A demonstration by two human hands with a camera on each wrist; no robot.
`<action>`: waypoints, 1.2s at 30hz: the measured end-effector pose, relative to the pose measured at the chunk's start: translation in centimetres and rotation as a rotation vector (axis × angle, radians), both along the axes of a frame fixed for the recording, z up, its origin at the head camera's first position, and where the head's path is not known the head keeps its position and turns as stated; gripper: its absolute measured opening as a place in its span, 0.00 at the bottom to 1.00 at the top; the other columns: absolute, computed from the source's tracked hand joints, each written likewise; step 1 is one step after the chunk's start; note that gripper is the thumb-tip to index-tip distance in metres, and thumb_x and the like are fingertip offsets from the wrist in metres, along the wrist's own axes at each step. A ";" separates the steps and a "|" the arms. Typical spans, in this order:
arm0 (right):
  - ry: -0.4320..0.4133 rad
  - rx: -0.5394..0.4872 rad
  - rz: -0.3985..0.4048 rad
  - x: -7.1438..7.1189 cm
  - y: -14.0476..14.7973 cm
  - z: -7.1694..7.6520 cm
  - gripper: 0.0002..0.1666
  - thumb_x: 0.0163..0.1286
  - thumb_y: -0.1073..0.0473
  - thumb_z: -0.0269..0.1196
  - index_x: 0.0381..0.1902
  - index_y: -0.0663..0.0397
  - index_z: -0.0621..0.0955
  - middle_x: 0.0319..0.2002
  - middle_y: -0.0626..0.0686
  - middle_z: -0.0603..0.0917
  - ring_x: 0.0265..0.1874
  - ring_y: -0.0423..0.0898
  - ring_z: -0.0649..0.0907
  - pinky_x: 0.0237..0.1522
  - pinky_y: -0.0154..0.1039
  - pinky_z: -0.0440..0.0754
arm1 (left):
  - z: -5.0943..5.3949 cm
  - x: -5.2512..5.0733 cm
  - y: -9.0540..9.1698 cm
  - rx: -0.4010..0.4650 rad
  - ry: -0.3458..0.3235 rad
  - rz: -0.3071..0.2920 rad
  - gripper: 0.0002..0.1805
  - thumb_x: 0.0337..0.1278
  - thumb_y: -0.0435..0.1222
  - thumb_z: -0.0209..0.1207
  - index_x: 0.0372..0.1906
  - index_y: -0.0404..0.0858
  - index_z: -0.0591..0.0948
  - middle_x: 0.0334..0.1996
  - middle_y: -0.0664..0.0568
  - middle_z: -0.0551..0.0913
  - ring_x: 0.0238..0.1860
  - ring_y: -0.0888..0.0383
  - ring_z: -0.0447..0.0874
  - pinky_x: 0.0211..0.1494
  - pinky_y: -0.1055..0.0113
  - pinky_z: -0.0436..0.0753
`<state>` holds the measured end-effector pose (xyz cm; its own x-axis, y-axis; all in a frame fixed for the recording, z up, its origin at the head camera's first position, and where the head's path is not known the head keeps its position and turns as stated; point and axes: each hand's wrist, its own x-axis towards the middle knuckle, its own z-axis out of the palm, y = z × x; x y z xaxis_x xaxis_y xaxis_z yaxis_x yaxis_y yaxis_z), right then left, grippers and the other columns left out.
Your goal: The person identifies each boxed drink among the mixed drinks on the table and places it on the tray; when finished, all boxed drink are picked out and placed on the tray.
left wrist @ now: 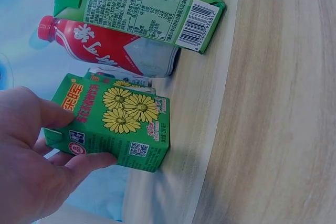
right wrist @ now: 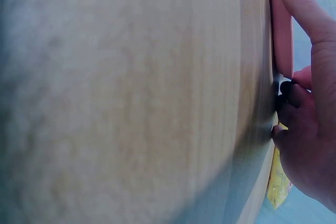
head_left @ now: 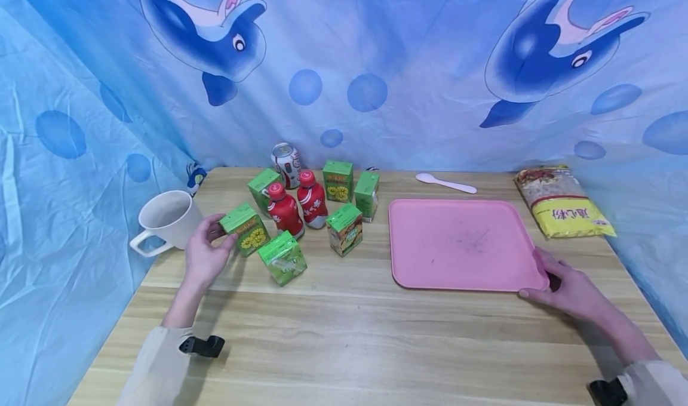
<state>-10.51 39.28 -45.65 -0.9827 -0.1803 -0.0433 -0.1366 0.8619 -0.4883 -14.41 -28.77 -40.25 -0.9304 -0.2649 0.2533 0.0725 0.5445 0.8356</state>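
My left hand pinches a green drink carton with yellow flowers at the left of the group; in the left wrist view thumb and fingers lie round the carton's top end. Beside it stand a light green carton and a red bottle. My right hand is at the near right corner of the pink tray, thumb along the near edge and fingers at the right side. In the right wrist view the thumb touches the tray's side; the other fingers are bent, partly hidden.
A white mug stands left of my left hand. Behind are a second red bottle, a can and several green cartons. A white spoon lies behind the tray, a yellow food bag right of it.
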 end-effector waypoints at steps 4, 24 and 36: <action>0.001 0.002 0.000 0.0 0.0 -0.2 0.66 0.56 0.38 0.74 0.76 0.70 0.54 0.68 0.80 0.60 0.61 0.80 0.64 0.54 0.74 0.67 | 0.2 0.1 -0.1 0.011 -0.004 0.014 0.28 0.57 0.21 0.62 0.64 0.27 0.72 0.52 0.32 0.81 0.53 0.41 0.80 0.60 0.52 0.78; 0.002 0.000 -0.003 -0.1 0.0 -0.1 0.67 0.56 0.37 0.74 0.77 0.68 0.53 0.68 0.79 0.60 0.61 0.80 0.64 0.54 0.74 0.67 | 3.5 0.2 -0.3 0.014 0.136 0.079 0.26 0.57 0.21 0.61 0.62 0.27 0.74 0.48 0.36 0.81 0.43 0.67 0.76 0.49 0.80 0.76; 0.012 -0.010 -0.002 0.0 -0.1 -0.1 0.66 0.56 0.38 0.75 0.76 0.69 0.54 0.68 0.79 0.60 0.61 0.80 0.64 0.53 0.74 0.67 | 6.2 0.1 -0.4 -0.004 0.201 0.061 0.26 0.56 0.21 0.61 0.62 0.27 0.75 0.46 0.37 0.82 0.40 0.70 0.77 0.45 0.83 0.76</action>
